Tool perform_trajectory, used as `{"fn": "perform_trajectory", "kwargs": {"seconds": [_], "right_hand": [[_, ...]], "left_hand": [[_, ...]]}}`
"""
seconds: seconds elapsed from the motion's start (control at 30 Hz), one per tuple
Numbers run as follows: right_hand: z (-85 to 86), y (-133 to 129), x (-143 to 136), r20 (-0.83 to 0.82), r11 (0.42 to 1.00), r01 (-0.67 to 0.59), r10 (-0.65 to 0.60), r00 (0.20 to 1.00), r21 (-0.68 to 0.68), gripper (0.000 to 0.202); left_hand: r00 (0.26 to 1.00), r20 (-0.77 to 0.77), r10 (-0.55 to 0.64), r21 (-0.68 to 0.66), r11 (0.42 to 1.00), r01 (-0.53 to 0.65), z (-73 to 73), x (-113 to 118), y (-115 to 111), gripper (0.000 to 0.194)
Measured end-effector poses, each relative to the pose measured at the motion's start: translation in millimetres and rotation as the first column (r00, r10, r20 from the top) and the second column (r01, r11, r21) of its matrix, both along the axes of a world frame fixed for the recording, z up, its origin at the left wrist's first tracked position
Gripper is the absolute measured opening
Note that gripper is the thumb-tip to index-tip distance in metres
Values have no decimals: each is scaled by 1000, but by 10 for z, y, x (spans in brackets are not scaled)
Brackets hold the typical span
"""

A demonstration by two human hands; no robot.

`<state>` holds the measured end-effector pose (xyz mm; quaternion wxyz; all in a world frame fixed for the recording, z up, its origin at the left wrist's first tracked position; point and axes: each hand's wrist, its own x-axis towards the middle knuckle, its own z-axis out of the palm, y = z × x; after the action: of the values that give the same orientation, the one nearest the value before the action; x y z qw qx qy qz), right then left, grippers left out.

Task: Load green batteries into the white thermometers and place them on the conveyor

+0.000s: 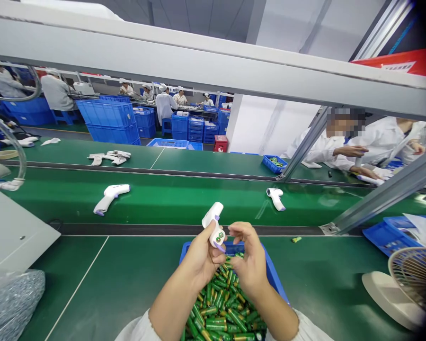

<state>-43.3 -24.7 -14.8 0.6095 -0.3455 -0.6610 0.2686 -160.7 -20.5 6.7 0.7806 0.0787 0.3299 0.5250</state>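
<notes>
A white infrared thermometer gun [212,215] with purple parts is gripped in my left hand [202,255], above a blue bin [275,279]. Its handle end faces me, and two green battery ends [220,236] show inside the opening, where a purple cap [219,246] hangs at the edge. My right hand [249,258] is just to the right of the handle, fingers curved and apart, with nothing visible in them. Below both hands, many loose green batteries [216,324] fill the bin.
On the green conveyor belt [184,189] lie two more thermometer guns, one left [110,198] and one right [276,198]. A lone battery [296,239] rests on the bench. A small fan [390,298] stands right, a plastic bag [16,300] left. A metal post [305,137] rises before co-workers.
</notes>
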Motion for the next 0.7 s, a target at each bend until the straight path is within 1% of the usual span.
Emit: {"fn": "perform_trajectory", "kwargs": {"seconds": [0.03,0.1,0.17,0.23,0.3,0.43,0.57,0.7], "right_hand": [[7,-8,-13,74,998,-25,20,997,59,43],[8,-6,-36,143,994,-52,38,989,101,31],[-4,21,-40,97,998,-42,38,995,42,20],[-19,59,-24,4,998,-41,42,999,-55,16],[-31,89,-6,-71,990,-76,68,995,-121,12],[-51,78,-25,-118,973,-135,114,986,-186,8],[-97,19,-96,-144,968,-156,129,981,-196,7],[-139,-3,-122,-132,974,-151,129,983,-172,6]], "left_hand": [[1000,18,18,-11,1000,-18,8,-8,6,21],[999,34,22,-27,999,-21,17,-8,5,21],[999,34,-13,-30,999,14,16,13,-13,24],[999,18,-42,-2,999,42,7,47,-42,29],[1000,-1,-11,30,999,11,3,82,-73,30],[998,-10,68,27,997,-67,44,111,-111,27],[996,-15,90,-18,996,-91,112,83,-108,28],[997,-21,76,-72,994,-78,120,73,-112,27]]}}
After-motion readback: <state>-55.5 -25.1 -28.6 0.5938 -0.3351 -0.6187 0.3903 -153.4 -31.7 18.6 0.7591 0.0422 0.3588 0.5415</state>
